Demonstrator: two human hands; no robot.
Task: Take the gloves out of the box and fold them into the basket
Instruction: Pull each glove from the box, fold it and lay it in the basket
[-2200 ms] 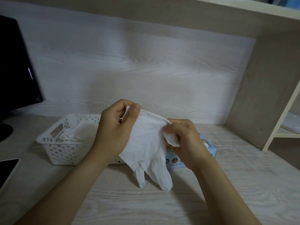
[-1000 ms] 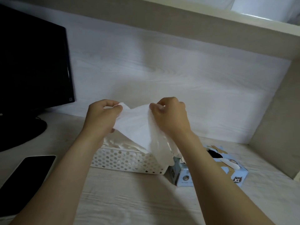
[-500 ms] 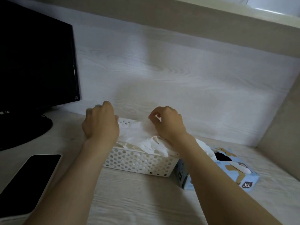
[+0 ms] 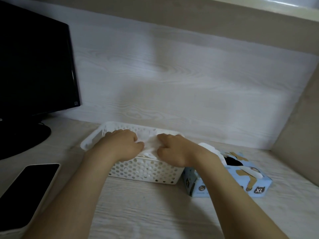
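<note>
white glove (image 4: pixel 149 144) lies in basket (image 4: pixel 143 171), between both hands; left hand (image 4: pixel 124 146), right hand (image 4: pixel 174 151) curled, gripping glove edges.

monitor (image 4: pixel 34 66) and phone (image 4: pixel 25 192) got chopped off by the left edge. left hand (image 4: pixel 124 145) and right hand (image 4: pixel 172 150) covered most of the gloves (image 4: pixel 150 144), tips of the fingers (image 4: pixel 127 134) tucked out of sight. box (image 4: pixel 259 187) was partly behind the right forearm (image 4: pixel 224 183).

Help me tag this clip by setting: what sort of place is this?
Probably a home or office desk alcove: a black flat-screen monitor stands at left, a dark-screened smartphone lies on the pale wood-grain desktop, and a beige shelf board runs overhead.
</note>
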